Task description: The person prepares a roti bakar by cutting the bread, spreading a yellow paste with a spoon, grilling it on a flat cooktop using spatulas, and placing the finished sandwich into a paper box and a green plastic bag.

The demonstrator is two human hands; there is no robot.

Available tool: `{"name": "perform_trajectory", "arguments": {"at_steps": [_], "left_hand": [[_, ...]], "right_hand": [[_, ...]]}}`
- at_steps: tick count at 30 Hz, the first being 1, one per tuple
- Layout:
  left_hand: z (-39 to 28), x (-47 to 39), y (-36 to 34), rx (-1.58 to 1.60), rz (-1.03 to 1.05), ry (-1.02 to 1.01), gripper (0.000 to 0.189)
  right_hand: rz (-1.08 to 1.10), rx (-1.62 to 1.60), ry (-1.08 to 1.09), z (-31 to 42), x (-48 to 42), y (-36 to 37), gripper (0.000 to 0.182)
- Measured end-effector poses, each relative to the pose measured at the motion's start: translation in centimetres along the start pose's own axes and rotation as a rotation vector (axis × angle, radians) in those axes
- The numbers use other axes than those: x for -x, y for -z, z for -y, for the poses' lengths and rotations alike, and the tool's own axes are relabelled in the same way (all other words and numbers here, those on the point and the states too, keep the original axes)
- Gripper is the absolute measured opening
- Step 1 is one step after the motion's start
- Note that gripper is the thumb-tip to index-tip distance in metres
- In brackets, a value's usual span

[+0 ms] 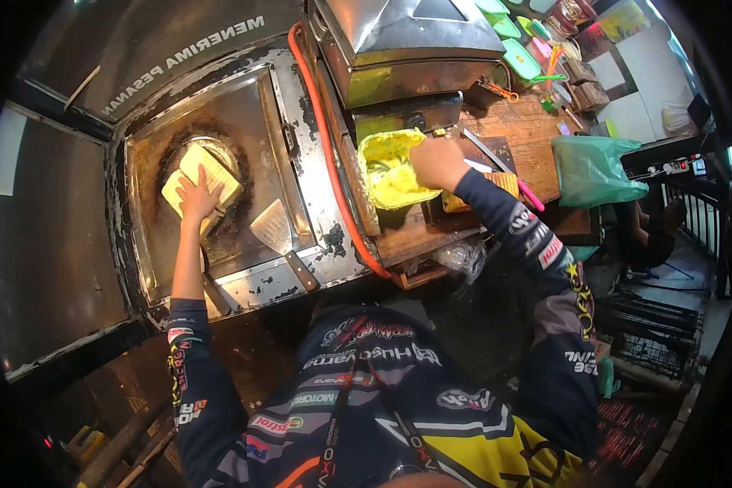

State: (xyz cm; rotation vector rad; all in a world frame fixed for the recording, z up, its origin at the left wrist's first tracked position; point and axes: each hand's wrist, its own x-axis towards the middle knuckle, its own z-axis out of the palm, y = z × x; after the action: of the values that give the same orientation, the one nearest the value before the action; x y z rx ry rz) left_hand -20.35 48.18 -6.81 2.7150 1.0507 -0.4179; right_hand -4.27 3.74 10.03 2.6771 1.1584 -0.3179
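My left hand (200,198) lies with fingers spread on pale yellow slabs of bread (210,168). These rest on the flat metal griddle (238,110), over a round, browned patch. My right hand (440,163) is curled into a fist at the right rim of a yellow tub (366,160) of soft yellow spread (399,182). Whether that fist grips a tool is hidden. A slotted metal turner (274,226) with a wooden handle lies across the griddle's front edge. Partly behind my right forearm is a ridged, browned loaf of bread (501,183).
An orange hose (326,134) runs between griddle and wooden counter (524,122). A metal box (415,49) stands behind the tub. A knife with a pink handle (529,195), a green plastic bag (595,171) and several lidded containers (520,59) are to the right. Clear plastic (463,257) hangs below.
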Motion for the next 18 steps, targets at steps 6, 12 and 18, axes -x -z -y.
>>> {"name": "perform_trajectory", "arguments": {"at_steps": [6,12,18], "left_hand": [[3.1,0.7,-0.5,0.017,-0.031,-0.315,0.085],[3.9,4.5,0.3,0.172,-0.076,-0.413,0.064],[1.6,17.8,-2.1,0.199,-0.599,0.244,0.07]], "right_hand": [[0.205,-0.187,-0.075,1.8,-0.5,-0.4,0.021],[0.168,-0.423,-0.134,0.7,-0.2,-3.0,0.024],[0.141,-0.909,-0.135,-3.5,2.1,-2.7,0.019]]}}
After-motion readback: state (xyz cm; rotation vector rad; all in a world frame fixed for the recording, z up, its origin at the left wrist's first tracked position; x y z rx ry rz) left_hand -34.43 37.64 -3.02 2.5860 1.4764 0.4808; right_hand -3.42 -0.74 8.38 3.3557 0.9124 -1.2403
